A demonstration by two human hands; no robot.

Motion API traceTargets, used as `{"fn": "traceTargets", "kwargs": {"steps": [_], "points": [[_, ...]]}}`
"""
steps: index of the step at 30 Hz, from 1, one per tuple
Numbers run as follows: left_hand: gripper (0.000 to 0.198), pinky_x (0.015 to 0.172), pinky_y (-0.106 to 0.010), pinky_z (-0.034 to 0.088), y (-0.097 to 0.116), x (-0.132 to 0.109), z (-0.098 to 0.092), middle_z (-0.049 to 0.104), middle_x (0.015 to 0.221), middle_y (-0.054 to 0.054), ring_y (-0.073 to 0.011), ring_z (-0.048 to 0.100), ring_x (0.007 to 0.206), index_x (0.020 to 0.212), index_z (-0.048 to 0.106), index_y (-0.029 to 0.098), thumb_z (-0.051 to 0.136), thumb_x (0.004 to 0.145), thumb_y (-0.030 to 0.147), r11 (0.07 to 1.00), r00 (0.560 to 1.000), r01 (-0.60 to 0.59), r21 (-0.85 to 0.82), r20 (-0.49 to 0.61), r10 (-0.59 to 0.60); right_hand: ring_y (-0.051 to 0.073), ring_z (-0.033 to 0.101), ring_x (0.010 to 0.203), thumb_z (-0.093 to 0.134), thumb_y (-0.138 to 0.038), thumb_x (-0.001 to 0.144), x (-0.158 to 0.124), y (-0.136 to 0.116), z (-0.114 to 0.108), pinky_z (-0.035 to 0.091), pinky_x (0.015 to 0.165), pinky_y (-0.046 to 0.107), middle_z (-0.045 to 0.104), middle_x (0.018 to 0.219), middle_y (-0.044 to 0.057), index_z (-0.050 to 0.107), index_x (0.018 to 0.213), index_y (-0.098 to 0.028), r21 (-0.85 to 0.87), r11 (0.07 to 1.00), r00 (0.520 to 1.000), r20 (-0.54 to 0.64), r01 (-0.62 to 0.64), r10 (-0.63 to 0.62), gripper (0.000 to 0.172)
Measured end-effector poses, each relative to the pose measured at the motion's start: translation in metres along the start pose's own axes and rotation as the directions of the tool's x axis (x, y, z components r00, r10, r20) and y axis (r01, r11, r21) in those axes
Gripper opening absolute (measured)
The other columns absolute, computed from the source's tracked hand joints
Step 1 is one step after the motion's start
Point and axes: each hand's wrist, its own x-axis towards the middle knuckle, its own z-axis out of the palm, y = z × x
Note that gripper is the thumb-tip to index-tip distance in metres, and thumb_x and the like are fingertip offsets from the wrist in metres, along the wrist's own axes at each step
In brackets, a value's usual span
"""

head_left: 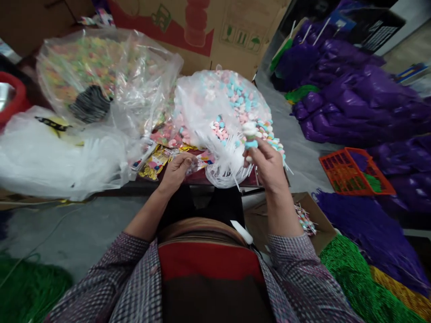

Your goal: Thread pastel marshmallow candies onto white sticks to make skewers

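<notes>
My left hand [178,170] is closed at the table's front edge, pinching a small clear wrapper [193,167]. Colourful gold packets [155,162] lie just beyond it. Raised over the right end of the table, my right hand [268,162] has its fingers closed on a blue and white candy piece [251,144]. Behind that hand a large clear bag [202,96] spills pink, blue and white candies [237,96]. Between my hands sits a bundle of thin white sticks [227,168].
At the left are a bag of multicoloured candies [87,58] and white plastic bags [60,157]. A carton [323,224] with wrapped sticks stands low at the right, near an orange basket [355,172] and purple bags [367,98]. A cardboard box [232,31] stands behind.
</notes>
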Motion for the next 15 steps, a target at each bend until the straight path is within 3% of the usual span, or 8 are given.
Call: {"fn": "traceTargets", "kwargs": {"steps": [4,11,15], "points": [[0.051,0.083,-0.035,0.054,0.008,0.001,-0.004,0.074,0.086,-0.005,-0.0200,0.066,0.084,0.086,0.073,0.024,0.062,0.088,0.074,0.994,0.995,-0.094,-0.058,0.022,0.095,0.013,0.061,0.063,0.075,-0.047,0.085,-0.028,-0.016,-0.005,0.053,0.056,0.029,0.073,0.079,-0.002,0.078,0.118,-0.036,-0.076,0.997,0.976,0.218,0.033,-0.016,0.035],[0.053,0.086,-0.035,0.055,0.015,0.007,-0.002,0.074,0.086,-0.006,-0.0195,0.068,0.085,0.084,0.073,0.023,0.059,0.090,0.073,0.985,0.982,-0.169,-0.018,0.086,0.170,0.013,0.064,0.069,0.070,-0.043,0.090,-0.034,-0.032,-0.010,0.052,0.063,0.030,0.080,0.095,0.000,0.082,0.114,-0.036,-0.225,0.947,0.907,0.404,0.228,-0.122,0.027],[0.045,0.085,-0.034,0.056,0.009,0.009,-0.005,0.076,0.089,-0.006,-0.0188,0.069,0.087,0.087,0.074,0.022,0.060,0.095,0.064,0.966,0.956,-0.260,-0.016,0.138,0.259,0.010,0.056,0.061,0.067,-0.044,0.093,-0.030,-0.030,-0.015,0.047,0.059,0.027,0.078,0.089,-0.001,0.081,0.117,-0.032,-0.284,0.923,0.876,0.471,0.259,-0.101,0.030]]}}
